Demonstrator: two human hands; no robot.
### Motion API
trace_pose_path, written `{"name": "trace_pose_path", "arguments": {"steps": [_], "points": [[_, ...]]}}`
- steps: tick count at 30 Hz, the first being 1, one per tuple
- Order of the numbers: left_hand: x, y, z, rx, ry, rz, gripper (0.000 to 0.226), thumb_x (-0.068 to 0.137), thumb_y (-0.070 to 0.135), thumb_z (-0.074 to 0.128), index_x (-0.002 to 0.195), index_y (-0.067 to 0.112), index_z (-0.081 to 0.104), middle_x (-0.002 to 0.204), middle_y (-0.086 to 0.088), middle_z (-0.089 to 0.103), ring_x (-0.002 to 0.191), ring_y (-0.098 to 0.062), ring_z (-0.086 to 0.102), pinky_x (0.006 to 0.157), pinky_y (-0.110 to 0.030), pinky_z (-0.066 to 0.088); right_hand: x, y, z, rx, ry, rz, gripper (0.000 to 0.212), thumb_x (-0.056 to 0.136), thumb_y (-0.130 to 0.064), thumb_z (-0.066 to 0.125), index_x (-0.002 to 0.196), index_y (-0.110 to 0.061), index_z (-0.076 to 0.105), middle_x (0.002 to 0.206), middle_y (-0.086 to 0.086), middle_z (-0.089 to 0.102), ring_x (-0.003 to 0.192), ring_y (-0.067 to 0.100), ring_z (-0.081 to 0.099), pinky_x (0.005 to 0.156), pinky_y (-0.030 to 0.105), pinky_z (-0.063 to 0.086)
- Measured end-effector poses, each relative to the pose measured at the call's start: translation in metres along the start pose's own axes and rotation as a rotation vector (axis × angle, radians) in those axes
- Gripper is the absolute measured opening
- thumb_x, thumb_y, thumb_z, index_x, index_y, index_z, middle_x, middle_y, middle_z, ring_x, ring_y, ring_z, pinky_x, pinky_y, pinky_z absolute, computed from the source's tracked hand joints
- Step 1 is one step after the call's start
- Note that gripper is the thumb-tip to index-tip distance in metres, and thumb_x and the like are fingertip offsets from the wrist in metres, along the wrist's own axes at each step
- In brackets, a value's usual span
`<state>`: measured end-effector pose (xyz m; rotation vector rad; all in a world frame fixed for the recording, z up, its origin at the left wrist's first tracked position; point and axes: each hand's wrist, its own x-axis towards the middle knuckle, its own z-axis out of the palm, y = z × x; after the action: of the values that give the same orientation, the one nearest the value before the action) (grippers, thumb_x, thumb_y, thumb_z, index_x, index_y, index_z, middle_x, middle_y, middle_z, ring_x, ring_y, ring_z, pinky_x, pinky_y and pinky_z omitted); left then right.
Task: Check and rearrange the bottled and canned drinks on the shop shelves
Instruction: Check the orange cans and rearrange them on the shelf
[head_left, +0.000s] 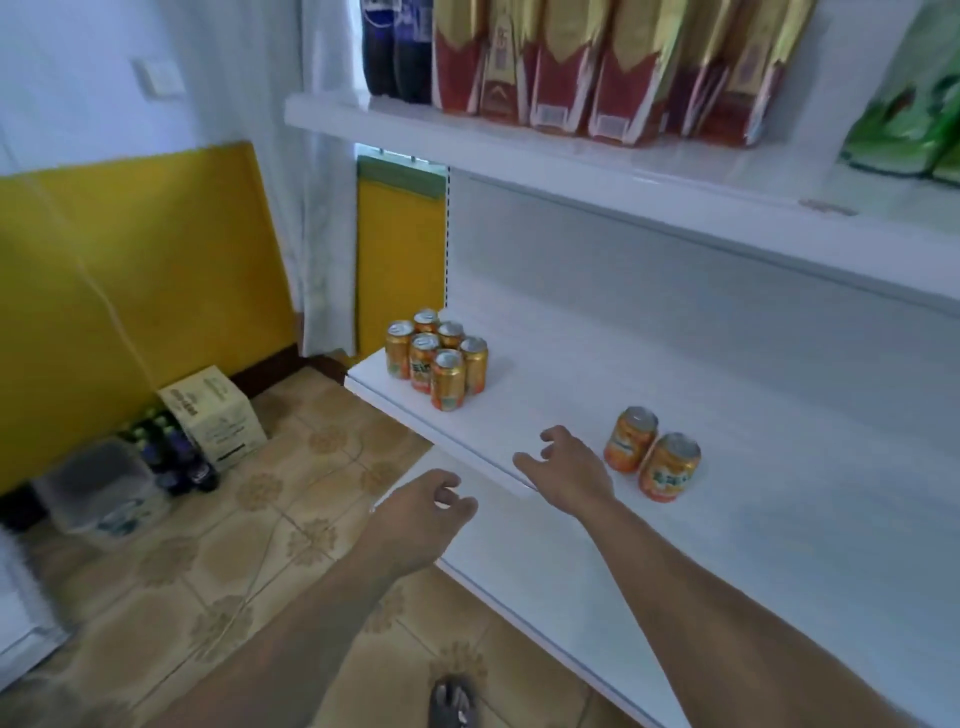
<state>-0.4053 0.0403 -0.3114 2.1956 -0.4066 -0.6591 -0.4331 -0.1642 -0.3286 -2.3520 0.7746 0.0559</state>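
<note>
Orange cans (670, 467) stand upright just right of my right hand (569, 470), the nearer one; it and my left hand (421, 512) are loosely curled, empty.

Beige floral-patterned floor tiles (218, 571) spread out on the left, meeting a yellow-painted lower wall (130, 291) beneath pale white plaster (62, 78).

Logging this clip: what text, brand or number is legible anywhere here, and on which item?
Nothing reads with certainty.
Orange cans: pale lettering on the labels, too blurred to read.
Red and gold boxes: printing and pale label patches, too blurred.
Cardboard box on the floor: dark print, too small.
Dark bottles: blue labels, blurred.
</note>
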Motion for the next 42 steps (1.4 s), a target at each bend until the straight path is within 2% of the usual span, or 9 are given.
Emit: {"name": "trace_pose_path", "arguments": {"steps": [4, 9, 12, 17, 25, 28, 31, 36, 42], "points": [[0.090, 0.001, -0.045, 0.047, 0.048, -0.026, 0.049, 0.098, 0.049, 0.055, 0.140, 0.025, 0.051, 0.123, 0.012, 0.058, 0.103, -0.008, 0.057, 0.074, -0.018, 0.041, 0.098, -0.046, 0.024, 0.022, -0.034, 0.016, 0.065, 0.091, -0.056, 0.061, 0.143, -0.020, 0.044, 0.141, 0.003, 0.057, 0.129, 0.025, 0.054, 0.101, 0.036, 0.042], [0.173, -0.005, -0.085, 0.073, 0.036, -0.104, 0.049, 0.098, 0.048, 0.054, 0.140, 0.024, 0.050, 0.121, 0.012, 0.059, 0.111, -0.012, 0.058, 0.093, -0.028, 0.049, 0.186, -0.095, 0.054, 0.104, -0.020, 0.065, 0.060, 0.087, -0.056, 0.068, 0.129, -0.016, 0.053, 0.129, 0.007, 0.064, 0.118, 0.029, 0.061, 0.088, 0.035, 0.045], [0.208, -0.017, -0.100, 0.080, 0.011, -0.137, 0.048, 0.098, 0.048, 0.055, 0.140, 0.024, 0.051, 0.121, 0.011, 0.060, 0.114, -0.014, 0.058, 0.099, -0.033, 0.049, 0.215, -0.115, 0.083, 0.116, 0.050, 0.099, 0.069, 0.079, -0.057, 0.072, 0.129, -0.014, 0.051, 0.124, 0.013, 0.063, 0.117, 0.035, 0.060, 0.093, 0.043, 0.051], [0.257, -0.043, -0.119, 0.091, -0.083, -0.142, 0.048, 0.098, 0.048, 0.054, 0.139, 0.025, 0.051, 0.128, 0.008, 0.062, 0.115, -0.016, 0.059, 0.098, -0.036, 0.051, 0.240, -0.131, 0.124, 0.179, 0.137, 0.229, 0.085, 0.076, -0.055, 0.079, 0.140, -0.014, 0.041, 0.134, 0.012, 0.055, 0.126, 0.034, 0.051, 0.097, 0.046, 0.047], [0.292, -0.063, -0.149, 0.105, -0.321, 0.028, 0.045, 0.100, 0.046, 0.051, 0.141, 0.026, 0.049, 0.123, 0.013, 0.057, 0.106, -0.008, 0.056, 0.082, -0.022, 0.044, 0.226, -0.147, 0.130, 0.302, 0.309, 0.364, 0.064, 0.073, -0.044, 0.084, 0.123, -0.022, 0.051, 0.118, -0.003, 0.066, 0.105, 0.021, 0.063, 0.084, 0.035, 0.047], [0.302, -0.070, -0.161, -0.013, -0.368, 0.091, 0.047, 0.096, 0.043, 0.060, 0.140, 0.028, 0.049, 0.126, 0.013, 0.059, 0.104, -0.002, 0.057, 0.075, -0.015, 0.043, 0.200, -0.156, 0.117, 0.374, 0.386, 0.282, 0.061, 0.070, -0.039, 0.090, 0.116, -0.031, 0.049, 0.107, -0.017, 0.063, 0.100, 0.010, 0.063, 0.084, 0.031, 0.051], [0.303, -0.071, -0.164, -0.081, -0.398, 0.224, 0.067, 0.088, 0.040, 0.072, 0.146, 0.031, 0.040, 0.141, 0.012, 0.051, 0.119, -0.002, 0.050, 0.092, -0.020, 0.041, 0.169, -0.170, 0.103, 0.394, 0.479, 0.186, 0.064, 0.069, -0.038, 0.092, 0.114, -0.040, 0.046, 0.106, -0.027, 0.061, 0.099, -0.003, 0.061, 0.081, 0.013, 0.047], [0.282, -0.032, -0.165, -0.136, -0.396, 0.600, 0.099, 0.075, 0.052, 0.076, 0.155, 0.030, 0.023, 0.156, 0.015, 0.033, 0.142, -0.001, 0.032, 0.116, -0.034, 0.036, 0.122, -0.197, 0.070, 0.359, 0.666, 0.016, 0.067, 0.069, -0.034, 0.093, 0.119, -0.040, 0.050, 0.116, -0.024, 0.063, 0.110, -0.003, 0.060, 0.089, 0.009, 0.045], [0.255, 0.009, -0.155, -0.359, -0.440, 0.771, 0.101, 0.075, 0.022, 0.087, 0.154, 0.024, 0.023, 0.151, 0.006, 0.043, 0.142, -0.016, 0.040, 0.110, -0.042, 0.045, 0.074, -0.225, 0.022, 0.248, 0.816, -0.247, 0.065, 0.070, -0.041, 0.084, 0.124, -0.032, 0.050, 0.117, -0.028, 0.059, 0.109, -0.006, 0.058, 0.088, 0.004, 0.040]]}}
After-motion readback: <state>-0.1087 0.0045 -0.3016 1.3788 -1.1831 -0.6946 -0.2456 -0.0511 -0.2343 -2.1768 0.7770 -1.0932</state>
